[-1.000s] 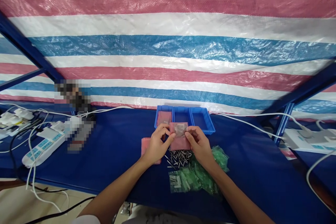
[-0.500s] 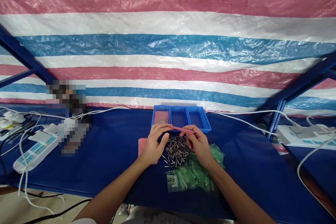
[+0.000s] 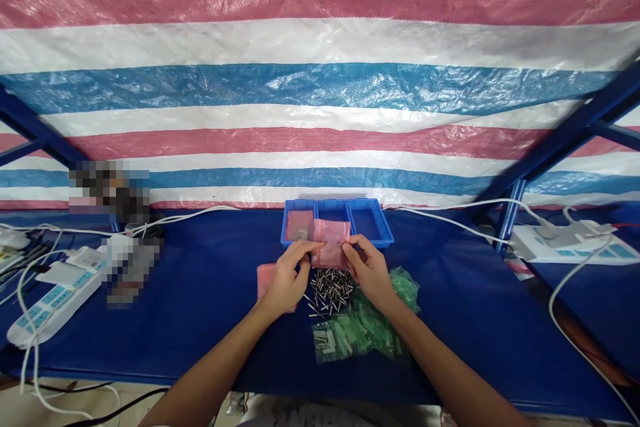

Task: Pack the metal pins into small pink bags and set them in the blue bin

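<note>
A pink plastic bag [image 3: 332, 245] is held up between both hands, its flat face showing. My left hand [image 3: 291, 277] pinches its left edge, and my right hand [image 3: 369, 271] grips the right edge. Just below the bag lies a pile of small dark and silver metal pins [image 3: 331, 291]. Green plastic packets [image 3: 367, 328] are spread beside and in front of the pile, partly under my right forearm. More pink bags [image 3: 265, 277] lie on the table, partly covered by my left hand.
Behind the hands stands a blue three-compartment tray [image 3: 388, 230] with a pink bag [image 3: 299, 223] in its left compartment. Power strips [image 3: 60, 297] with white cables are at the left and right [image 3: 575, 245]. Striped sheeting [image 3: 320, 87] hangs behind the blue table [image 3: 200, 320].
The pink bag has turned from nearly edge-on to face the camera. Both hands still hold it, the left now lower on its edge. The whole view has shifted slightly.
</note>
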Demonstrator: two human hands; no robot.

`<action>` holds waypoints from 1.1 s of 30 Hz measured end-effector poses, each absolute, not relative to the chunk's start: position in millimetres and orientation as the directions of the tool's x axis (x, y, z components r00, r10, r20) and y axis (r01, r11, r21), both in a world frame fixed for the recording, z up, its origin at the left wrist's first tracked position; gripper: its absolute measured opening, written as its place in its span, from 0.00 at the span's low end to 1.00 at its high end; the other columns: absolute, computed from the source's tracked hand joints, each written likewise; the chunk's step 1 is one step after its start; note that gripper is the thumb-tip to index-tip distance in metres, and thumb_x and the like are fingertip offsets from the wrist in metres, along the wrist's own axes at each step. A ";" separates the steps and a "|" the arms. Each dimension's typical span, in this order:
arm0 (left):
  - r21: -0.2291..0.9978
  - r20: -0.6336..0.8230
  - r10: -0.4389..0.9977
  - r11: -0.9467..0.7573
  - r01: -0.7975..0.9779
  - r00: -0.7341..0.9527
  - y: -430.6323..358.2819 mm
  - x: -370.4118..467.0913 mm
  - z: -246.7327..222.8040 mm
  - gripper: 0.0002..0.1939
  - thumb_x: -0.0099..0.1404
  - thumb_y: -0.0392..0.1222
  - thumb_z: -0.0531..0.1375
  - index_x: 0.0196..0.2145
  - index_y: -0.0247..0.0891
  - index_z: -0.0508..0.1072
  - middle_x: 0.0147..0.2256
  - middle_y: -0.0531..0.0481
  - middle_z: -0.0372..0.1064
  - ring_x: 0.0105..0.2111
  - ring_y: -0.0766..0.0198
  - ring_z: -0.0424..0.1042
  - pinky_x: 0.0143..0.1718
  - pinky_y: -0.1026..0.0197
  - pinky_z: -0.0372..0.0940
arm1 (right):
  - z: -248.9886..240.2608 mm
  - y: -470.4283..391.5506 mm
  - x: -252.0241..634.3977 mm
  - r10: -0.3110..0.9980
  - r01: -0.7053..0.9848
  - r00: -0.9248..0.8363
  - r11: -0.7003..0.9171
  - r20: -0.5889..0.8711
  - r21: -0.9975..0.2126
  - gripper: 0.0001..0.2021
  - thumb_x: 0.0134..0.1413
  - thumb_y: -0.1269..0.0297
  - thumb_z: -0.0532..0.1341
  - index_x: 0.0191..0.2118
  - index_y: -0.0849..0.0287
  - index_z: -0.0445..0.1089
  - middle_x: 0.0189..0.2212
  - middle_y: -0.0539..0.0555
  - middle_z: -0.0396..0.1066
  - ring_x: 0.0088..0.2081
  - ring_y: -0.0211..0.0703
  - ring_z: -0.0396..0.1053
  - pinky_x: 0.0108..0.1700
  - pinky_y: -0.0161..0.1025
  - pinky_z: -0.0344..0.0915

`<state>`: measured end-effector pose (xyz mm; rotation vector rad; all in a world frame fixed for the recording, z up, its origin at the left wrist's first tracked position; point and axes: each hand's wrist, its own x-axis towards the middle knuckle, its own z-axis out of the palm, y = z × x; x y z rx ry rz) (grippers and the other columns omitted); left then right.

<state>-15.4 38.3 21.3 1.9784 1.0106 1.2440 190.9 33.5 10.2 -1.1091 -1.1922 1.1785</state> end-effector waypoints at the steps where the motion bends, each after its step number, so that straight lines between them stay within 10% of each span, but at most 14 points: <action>1: 0.784 0.474 0.834 -0.546 0.295 0.282 38.7 -15.5 20.7 0.19 0.80 0.37 0.50 0.57 0.43 0.78 0.50 0.42 0.77 0.48 0.55 0.75 0.53 0.51 0.69 | 10.7 33.5 190.3 0.997 -0.088 0.008 0.075 0.075 -0.993 0.17 0.65 0.45 0.65 0.43 0.52 0.67 0.23 0.43 0.60 0.18 0.34 0.53 0.19 0.34 0.49; 17: 0.737 0.515 0.810 -0.586 0.338 0.280 40.5 -15.5 19.5 0.17 0.78 0.37 0.56 0.60 0.47 0.76 0.52 0.43 0.76 0.54 0.53 0.74 0.56 0.48 0.69 | 7.5 33.4 185.5 0.997 -0.201 0.035 0.073 0.067 -0.977 0.28 0.61 0.48 0.68 0.60 0.49 0.56 0.29 0.44 0.69 0.25 0.38 0.64 0.26 0.34 0.59; 33: 0.737 0.505 0.827 -0.562 0.377 0.246 41.3 -16.3 19.1 0.15 0.77 0.40 0.58 0.57 0.47 0.78 0.52 0.42 0.73 0.54 0.52 0.72 0.57 0.48 0.69 | 7.2 32.9 191.3 0.993 0.007 0.018 0.119 0.119 -0.993 0.13 0.66 0.50 0.63 0.44 0.53 0.76 0.29 0.51 0.70 0.24 0.40 0.59 0.24 0.37 0.54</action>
